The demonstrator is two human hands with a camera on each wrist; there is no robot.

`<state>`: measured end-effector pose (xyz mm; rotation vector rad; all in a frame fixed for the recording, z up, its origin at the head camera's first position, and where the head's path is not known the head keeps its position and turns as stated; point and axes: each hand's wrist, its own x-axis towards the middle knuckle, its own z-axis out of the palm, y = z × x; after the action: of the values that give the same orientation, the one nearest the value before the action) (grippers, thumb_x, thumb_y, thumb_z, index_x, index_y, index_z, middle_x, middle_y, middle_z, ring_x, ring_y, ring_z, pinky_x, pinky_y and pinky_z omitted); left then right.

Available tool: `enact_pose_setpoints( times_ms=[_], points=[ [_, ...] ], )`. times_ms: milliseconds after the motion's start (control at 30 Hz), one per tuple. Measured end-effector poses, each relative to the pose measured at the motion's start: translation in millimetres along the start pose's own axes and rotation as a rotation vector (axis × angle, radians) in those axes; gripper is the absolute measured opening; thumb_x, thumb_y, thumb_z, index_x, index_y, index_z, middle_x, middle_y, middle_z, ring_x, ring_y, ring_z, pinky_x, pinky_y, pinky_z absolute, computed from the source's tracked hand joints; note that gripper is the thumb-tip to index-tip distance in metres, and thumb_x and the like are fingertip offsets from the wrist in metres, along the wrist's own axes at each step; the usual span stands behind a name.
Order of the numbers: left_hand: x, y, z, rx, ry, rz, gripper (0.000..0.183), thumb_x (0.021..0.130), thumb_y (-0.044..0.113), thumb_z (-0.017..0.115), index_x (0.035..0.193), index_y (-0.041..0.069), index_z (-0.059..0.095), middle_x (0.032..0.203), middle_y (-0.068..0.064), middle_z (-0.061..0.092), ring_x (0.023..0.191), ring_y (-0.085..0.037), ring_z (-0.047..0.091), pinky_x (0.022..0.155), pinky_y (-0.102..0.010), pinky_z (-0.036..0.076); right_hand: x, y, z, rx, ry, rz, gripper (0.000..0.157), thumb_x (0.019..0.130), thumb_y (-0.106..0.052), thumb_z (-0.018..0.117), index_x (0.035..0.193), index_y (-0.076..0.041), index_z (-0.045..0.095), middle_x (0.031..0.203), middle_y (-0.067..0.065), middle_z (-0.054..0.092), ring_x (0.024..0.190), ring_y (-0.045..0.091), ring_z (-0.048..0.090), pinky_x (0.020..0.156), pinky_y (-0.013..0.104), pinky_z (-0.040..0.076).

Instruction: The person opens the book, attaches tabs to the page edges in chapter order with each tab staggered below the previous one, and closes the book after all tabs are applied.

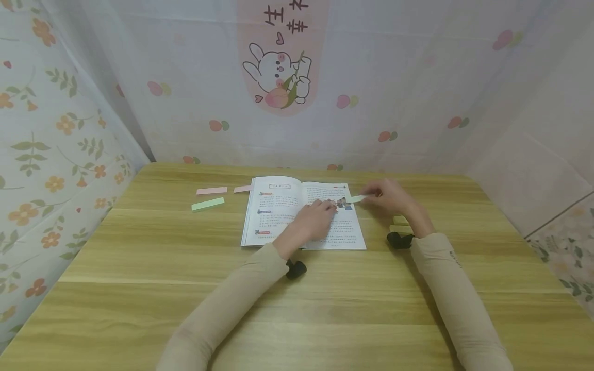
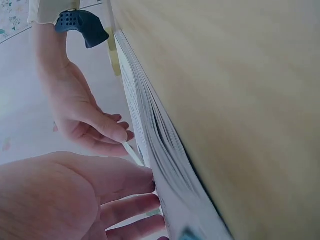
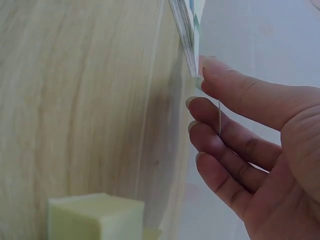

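An open book (image 1: 252, 226) with printed pages lies on the wooden table. My left hand (image 1: 315, 219) rests on its right page, fingertips beside a small coloured picture. In the left wrist view, the left hand's (image 2: 50, 195) thumb and extended fingers meet the page near its edge. At the outer edge of that page, my right hand (image 1: 392, 197) pinches a pale green sticky strip (image 1: 356, 199) between thumb and fingers. The strip's left end overlaps the page. From the right wrist view, the remaining fingers of the right hand (image 3: 260, 135) are loosely bent below the thumb.
Left of the book lie a pink strip pad (image 1: 211, 190), a green strip pad (image 1: 208, 204) and another pink piece (image 1: 242, 189) close to the book's edge. Yellow pads (image 1: 400, 228) sit under the right forearm. A patterned curtain (image 1: 394, 77) hangs behind the table.
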<state>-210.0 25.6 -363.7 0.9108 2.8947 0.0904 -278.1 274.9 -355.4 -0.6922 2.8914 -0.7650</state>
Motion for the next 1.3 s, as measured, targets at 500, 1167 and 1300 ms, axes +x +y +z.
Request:
enact_pose_setpoints(
  times_ms=[500, 1167, 1300],
  points=[
    [8.8, 13.9, -2.9, 0.005, -0.017, -0.027, 0.047, 0.107, 0.019, 0.044, 0.153, 0.009, 0.043, 0.158, -0.007, 0.038, 0.141, -0.024, 0.037, 0.113, -0.042, 0.037, -1.2, 0.4, 0.8, 0.005, -0.024, 0.01, 0.019, 0.092, -0.013, 0.075, 0.107, -0.001, 0.075, 0.107, 0.014, 0.073, 0.097, 0.03, 0.065, 0.087, 0.049, 0.051],
    [23.7, 18.4, -3.1, -0.034, -0.026, -0.089, 0.05, 0.108, 0.024, 0.038, 0.158, 0.017, 0.036, 0.161, -0.005, 0.031, 0.143, -0.025, 0.032, 0.115, -0.044, 0.033, -0.2, 4.2, 3.9, -0.008, -0.007, -0.01, 0.02, 0.091, -0.01, 0.076, 0.108, 0.001, 0.075, 0.108, 0.017, 0.073, 0.099, 0.032, 0.065, 0.089, 0.051, 0.051],
    [26.7, 19.3, -2.2, -0.045, -0.046, -0.096, 0.05, 0.108, 0.024, 0.039, 0.158, 0.02, 0.037, 0.162, -0.005, 0.03, 0.144, -0.025, 0.03, 0.116, -0.045, 0.03, -0.8, 4.7, 4.2, -0.01, -0.004, -0.008, 0.02, 0.09, -0.01, 0.076, 0.107, 0.001, 0.075, 0.108, 0.017, 0.073, 0.099, 0.033, 0.065, 0.089, 0.051, 0.051]
  ],
)
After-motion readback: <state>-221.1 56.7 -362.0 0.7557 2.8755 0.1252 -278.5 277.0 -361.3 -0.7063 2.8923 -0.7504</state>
